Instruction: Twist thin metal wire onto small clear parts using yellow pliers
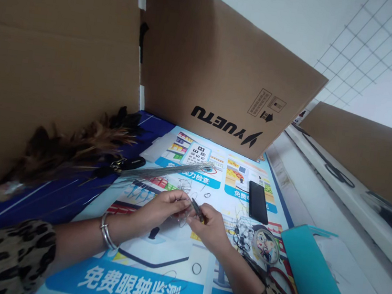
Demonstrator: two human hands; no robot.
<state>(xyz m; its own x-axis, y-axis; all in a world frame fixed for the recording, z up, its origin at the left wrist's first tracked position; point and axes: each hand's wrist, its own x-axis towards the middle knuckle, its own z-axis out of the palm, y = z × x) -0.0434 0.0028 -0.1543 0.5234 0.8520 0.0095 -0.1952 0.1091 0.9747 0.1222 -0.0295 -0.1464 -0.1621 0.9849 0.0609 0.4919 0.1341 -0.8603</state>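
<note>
Near the middle of the table, my left hand point(164, 209) pinches a thin wire loop point(183, 220) between thumb and fingertips. My right hand point(211, 228) is closed around small pliers point(196, 207), whose dark tapered jaws point up and left toward the left fingertips. Fingers hide most of the pliers' handles. Both hands nearly touch over the printed sheet. A bundle of long straight wires point(167, 171) lies beyond the left hand, with tangled thin wires around its near end. A small dark ring point(196, 268) rests on the sheet below the hands.
A black phone point(258, 202) lies to the right, above a heap of black rings point(242, 233) and a round cartoon-printed tin point(265, 245). Brown feathers point(73, 145) edge the left side. A cardboard box point(224, 69) stands behind; a teal box point(318, 283) is at right.
</note>
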